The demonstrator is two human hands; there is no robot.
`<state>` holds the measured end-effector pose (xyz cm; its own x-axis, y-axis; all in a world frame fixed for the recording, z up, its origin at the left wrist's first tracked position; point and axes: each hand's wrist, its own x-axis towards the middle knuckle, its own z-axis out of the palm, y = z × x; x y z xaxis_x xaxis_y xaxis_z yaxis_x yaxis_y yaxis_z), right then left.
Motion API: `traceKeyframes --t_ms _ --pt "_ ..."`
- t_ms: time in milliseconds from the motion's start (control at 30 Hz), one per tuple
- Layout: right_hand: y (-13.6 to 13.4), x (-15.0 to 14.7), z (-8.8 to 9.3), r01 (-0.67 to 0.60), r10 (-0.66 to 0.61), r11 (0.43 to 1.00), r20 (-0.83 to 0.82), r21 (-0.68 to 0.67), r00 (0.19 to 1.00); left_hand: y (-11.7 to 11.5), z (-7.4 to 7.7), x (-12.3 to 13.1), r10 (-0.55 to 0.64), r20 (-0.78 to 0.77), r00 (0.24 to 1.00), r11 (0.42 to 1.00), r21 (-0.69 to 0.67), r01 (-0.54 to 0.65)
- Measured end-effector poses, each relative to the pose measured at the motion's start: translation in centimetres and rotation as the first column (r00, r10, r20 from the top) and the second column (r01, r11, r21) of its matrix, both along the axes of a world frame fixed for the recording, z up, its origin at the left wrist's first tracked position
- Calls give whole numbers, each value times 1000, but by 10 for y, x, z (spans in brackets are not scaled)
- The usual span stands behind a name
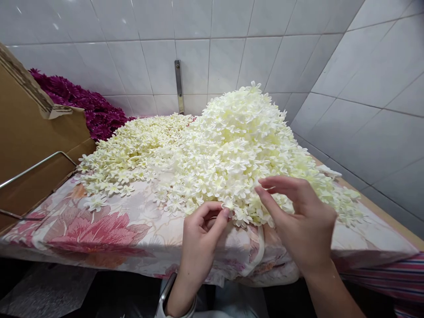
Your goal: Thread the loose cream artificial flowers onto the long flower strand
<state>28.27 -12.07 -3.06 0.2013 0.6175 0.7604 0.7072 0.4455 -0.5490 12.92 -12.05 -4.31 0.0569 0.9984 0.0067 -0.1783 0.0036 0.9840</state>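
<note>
Both hands are at the near edge of the heap of cream fabric blossoms (238,141), which fills the centre of the frame and peaks toward the upper middle. The left hand (202,240), lower centre, is curled with thumb and forefinger pinched on 1 blossom (228,204) at the foot of the heap. The right hand (300,218), just right of it, has its fingers bent and its thumb and forefinger drawn close at the heap's edge; I cannot tell whether anything sits between them.

The heap rests on a floral cloth (109,229) spread over the tabletop (380,210). These blossoms look feather-light, soft and floppy, and they would likely cling together in clumps, so a fingertip pinch at the centre of a single one, not at a petal tip, seems the surest hold.

Upper left, a mound of purple flowers (96,110) lies against the tiled wall (298,44), behind a cardboard box (29,137) with a metal rod (36,165) across it.
</note>
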Motion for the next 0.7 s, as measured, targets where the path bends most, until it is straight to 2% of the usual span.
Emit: traceKeyframes --t_ms 67,100,200,267,333,567,700 --pt "2 2 3 39 -42 999 134 28 990 0 0 0 8 1 1000 1000 2 -8" --pt "1 2 4 19 -26 999 167 42 986 0 1 0 14 0 1000 1000 6 -14" --pt "-5 -1 4 -190 191 982 128 -17 973 -1 3 -1 4 3 1000 1000 9 -4" --pt "-11 -4 3 -343 352 932 62 -115 934 -1 4 -2 -15 3 1000 1000 -1 15" --pt "-14 -7 1 -418 426 893 16 -165 905 -1 4 -4 -39 3 999 999 -16 39" --pt "-13 -14 0 -483 430 858 -272 -173 861 4 6 -12 -115 50 992 992 -40 117" --pt "-11 -18 1 -488 411 852 -337 -189 847 -1 9 -11 -47 63 997 995 -83 52"
